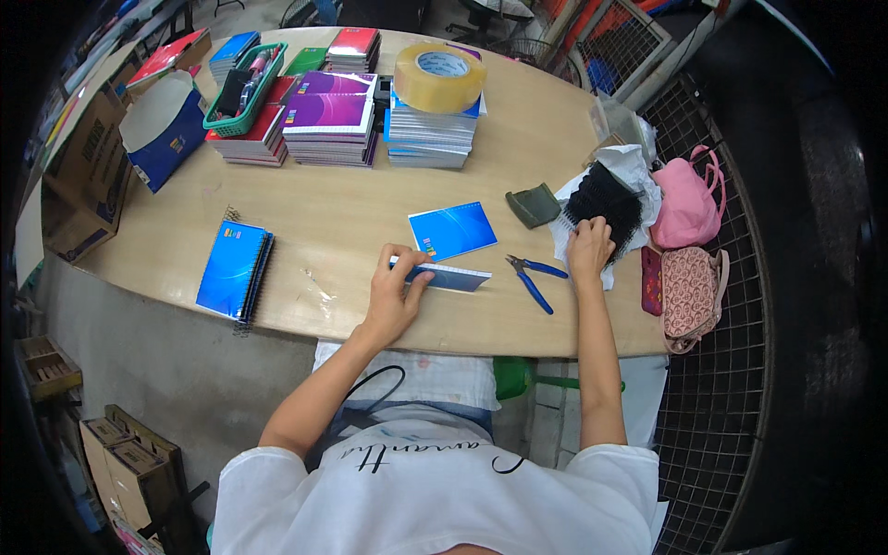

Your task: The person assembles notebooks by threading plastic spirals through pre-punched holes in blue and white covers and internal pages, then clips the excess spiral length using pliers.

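The left hand, thumb nearest the body, has its grip closed around a tilted notepad. The right hand reaches forward onto black coils; its grip I cannot tell.

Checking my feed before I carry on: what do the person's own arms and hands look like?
The left hand and right hand are ungloved, with no watch or bracelet visible. The forearms are uncovered; short white sleeves belong to a white shirt with dark cursive lettering.
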{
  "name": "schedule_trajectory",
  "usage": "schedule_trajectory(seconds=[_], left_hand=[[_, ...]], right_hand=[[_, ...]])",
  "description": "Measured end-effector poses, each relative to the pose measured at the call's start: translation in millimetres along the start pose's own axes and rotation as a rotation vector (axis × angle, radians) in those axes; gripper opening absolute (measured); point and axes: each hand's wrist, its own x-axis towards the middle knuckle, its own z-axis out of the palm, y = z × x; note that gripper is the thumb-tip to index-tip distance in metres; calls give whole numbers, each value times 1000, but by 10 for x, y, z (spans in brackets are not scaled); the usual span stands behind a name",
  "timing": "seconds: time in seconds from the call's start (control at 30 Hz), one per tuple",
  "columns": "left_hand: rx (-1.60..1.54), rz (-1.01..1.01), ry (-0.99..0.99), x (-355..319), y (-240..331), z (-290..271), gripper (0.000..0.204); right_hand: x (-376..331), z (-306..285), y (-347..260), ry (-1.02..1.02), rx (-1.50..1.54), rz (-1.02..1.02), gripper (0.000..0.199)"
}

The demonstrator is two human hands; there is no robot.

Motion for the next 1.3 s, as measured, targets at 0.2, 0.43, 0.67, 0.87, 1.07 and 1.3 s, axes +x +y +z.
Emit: schedule_trajectory(seconds=[0.2, 0.43, 0.67, 0.87, 1.07, 1.3], left_hand=[[0, 22, -4, 9, 33, -5, 17], [22, -3, -6, 25, 15, 1, 16], [-37, -22, -29, 22, 44, -1, 14], [18, -28, -19, 14, 53, -3, 15], [51, 8, 12, 18, 35, 26, 17], [32, -1, 8, 21, 54, 18, 16]], right_hand=[[-112, -119, 21, 94, 23, -143, 18], [-216, -796, -256, -101, 865, -206, 21], [-618, -1023, -837, -429, 1208, -160, 14], [-592, -993, -883, -374, 1333, -370, 15], [-610, -1128, -887, -446, 1260, -390, 19], [-602, -1155, -935, -345, 988, -473, 27]])
